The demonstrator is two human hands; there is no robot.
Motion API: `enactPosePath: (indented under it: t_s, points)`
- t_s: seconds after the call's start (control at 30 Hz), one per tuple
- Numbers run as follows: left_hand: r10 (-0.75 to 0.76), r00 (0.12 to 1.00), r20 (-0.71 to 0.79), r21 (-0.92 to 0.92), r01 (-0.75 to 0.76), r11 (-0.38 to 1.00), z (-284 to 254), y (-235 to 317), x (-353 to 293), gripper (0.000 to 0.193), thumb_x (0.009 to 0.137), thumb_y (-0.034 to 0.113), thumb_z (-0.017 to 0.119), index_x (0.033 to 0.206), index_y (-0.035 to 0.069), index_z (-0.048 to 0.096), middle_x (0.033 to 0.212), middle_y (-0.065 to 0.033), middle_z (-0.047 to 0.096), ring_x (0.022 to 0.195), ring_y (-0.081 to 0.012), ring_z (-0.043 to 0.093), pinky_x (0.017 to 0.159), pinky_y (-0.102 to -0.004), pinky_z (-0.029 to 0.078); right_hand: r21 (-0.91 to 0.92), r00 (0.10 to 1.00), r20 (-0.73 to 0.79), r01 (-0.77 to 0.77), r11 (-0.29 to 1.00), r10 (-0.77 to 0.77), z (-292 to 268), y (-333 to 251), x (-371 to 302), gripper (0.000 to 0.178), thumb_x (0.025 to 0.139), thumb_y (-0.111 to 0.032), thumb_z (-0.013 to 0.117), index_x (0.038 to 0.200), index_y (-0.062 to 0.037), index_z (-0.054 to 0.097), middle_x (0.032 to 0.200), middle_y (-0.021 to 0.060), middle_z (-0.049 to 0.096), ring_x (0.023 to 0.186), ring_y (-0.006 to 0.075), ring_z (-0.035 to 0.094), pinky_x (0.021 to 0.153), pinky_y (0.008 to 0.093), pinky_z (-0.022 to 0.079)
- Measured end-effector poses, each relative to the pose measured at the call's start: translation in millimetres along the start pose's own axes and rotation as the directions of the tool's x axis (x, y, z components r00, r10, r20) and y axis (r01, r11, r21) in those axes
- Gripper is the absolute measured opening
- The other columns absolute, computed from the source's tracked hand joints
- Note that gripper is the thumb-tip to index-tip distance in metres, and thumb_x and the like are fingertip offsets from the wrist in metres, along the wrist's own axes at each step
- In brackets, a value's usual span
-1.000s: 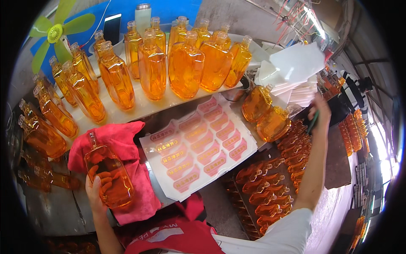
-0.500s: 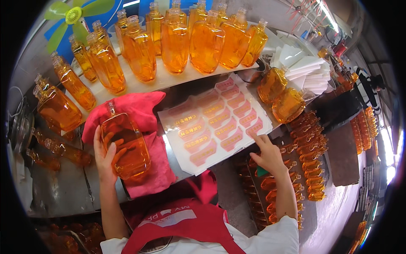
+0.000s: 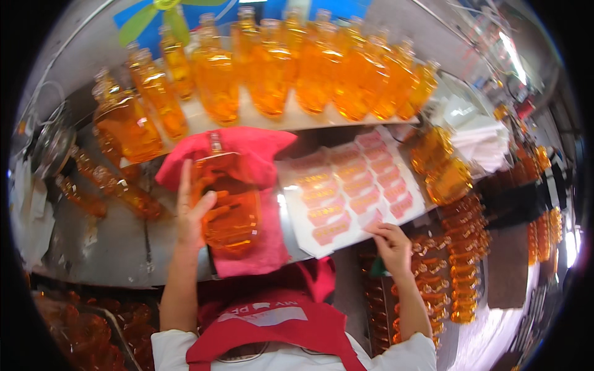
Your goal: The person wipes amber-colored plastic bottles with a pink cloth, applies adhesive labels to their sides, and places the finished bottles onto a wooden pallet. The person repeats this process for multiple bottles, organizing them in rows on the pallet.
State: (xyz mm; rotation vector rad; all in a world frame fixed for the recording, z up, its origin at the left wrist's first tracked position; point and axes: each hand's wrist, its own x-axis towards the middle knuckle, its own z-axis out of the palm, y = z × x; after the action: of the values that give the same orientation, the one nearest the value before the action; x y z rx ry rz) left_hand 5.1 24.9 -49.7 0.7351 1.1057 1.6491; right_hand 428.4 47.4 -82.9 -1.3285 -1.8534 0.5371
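A flat orange glass bottle (image 3: 236, 226) lies on a pink cloth (image 3: 272, 201), its neck pointing away from me. My left hand (image 3: 193, 207) holds it at its left side, fingers straight along the edge and thumb against the glass. Right of the cloth lies a white sheet (image 3: 296, 230) bearing columns of pink labels with gold print. At the sheet's near right corner, my right hand (image 3: 393, 244) pinches a pink label (image 3: 375, 217) between thumb and fingers. That label's lower end is lifted; whether its far end still touches the sheet is unclear.
Several filled orange bottles (image 3: 272, 77) stand on a raised white shelf (image 3: 297, 122) behind the work surface. More lie at the left (image 3: 114, 185) and right (image 3: 448, 179). White papers (image 3: 476, 133) are stacked far right; rows of bottles (image 3: 464, 266) stand below on the right.
My right hand has gone from a pointing finger on the sheet to pinching a label at its corner. My left hand's fingers have straightened beside the bottle. The whole view has shifted.
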Motion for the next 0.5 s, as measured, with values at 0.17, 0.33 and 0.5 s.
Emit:
enactPosePath:
  t_s: [0.17,0.33,0.5]
  points:
    - [-0.017,0.998,-0.052,-0.083,0.012,0.996,6.5,-6.6,3.4,0.081,0.085,-0.002,0.061,0.151,0.029,0.026,0.116,-0.0063,0.047,0.097,-0.0197,0.061,0.077,-0.0358,0.058,0.521,0.764,0.39,-0.644,0.561,0.514,0.6,-59.2,61.2,0.027,0.094,-0.014,0.055,0.117,0.0005,0.058,0.101,0.0156,0.07,0.038,0.0068,0.046,0.035,0.0181,0.035]
    - [-0.045,0.998,-0.04,-0.077,0.042,0.996,-2.9,-5.6,2.0,0.078,0.086,0.001,0.061,0.15,0.027,0.025,0.123,-0.0098,0.044,0.101,-0.0194,0.059,0.08,-0.0337,0.054,0.658,0.838,0.525,-0.51,0.555,0.148,74.6,-147.2,131.6,0.017,0.096,-0.014,0.054,0.111,-0.0054,0.054,0.107,0.015,0.069,0.037,0.0053,0.043,0.036,0.0177,0.033]
    - [-0.088,0.996,0.017,-0.235,0.09,0.968,-8.2,5.8,13.8,0.05,0.094,0.014,0.056,0.139,0.02,0.034,0.12,-0.009,0.047,0.103,-0.0182,0.058,0.085,-0.0324,0.049,0.66,0.781,0.51,-0.087,0.746,-0.361,134.1,-201.2,152.9,0.019,0.089,0.004,0.059,0.104,-0.0064,0.059,0.118,0.0114,0.067,0.065,0.0036,0.06,0.05,0.0203,0.044]
